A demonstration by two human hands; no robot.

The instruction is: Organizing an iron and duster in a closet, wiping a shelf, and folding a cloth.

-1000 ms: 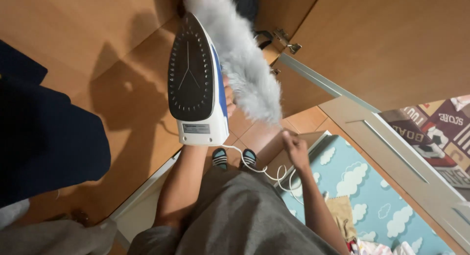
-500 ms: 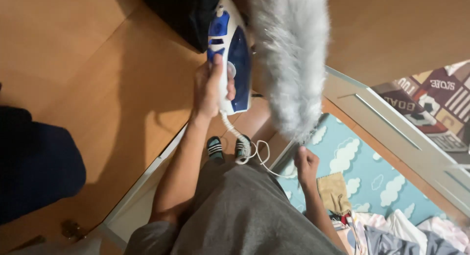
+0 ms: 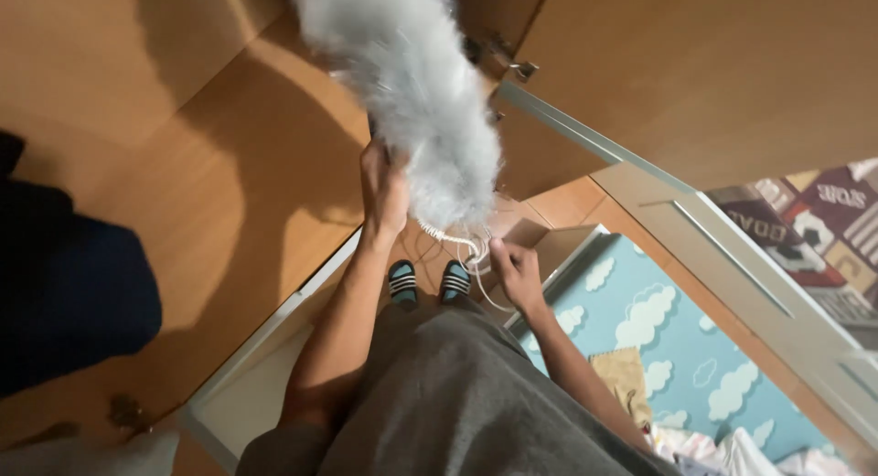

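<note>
From the head view, the left hand (image 3: 384, 188) reaches up toward the wooden cupboard (image 3: 695, 64); its grip is closed around something hidden behind a fluffy grey cover (image 3: 412, 92), so I cannot tell what it holds. The right hand (image 3: 517, 273), lower down, pinches a loose bundle of white cord (image 3: 462, 247) that hangs above the striped slippers (image 3: 428, 282). A cloud-patterned mat (image 3: 658, 330) lies to the right.

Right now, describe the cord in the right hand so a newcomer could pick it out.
Start at the big grey fluffy cover hanging down the middle of the view. Just under its lower end, above the striped slippers, the white cord loops into the right hand. It is the only thin, coiled white line there.
</note>
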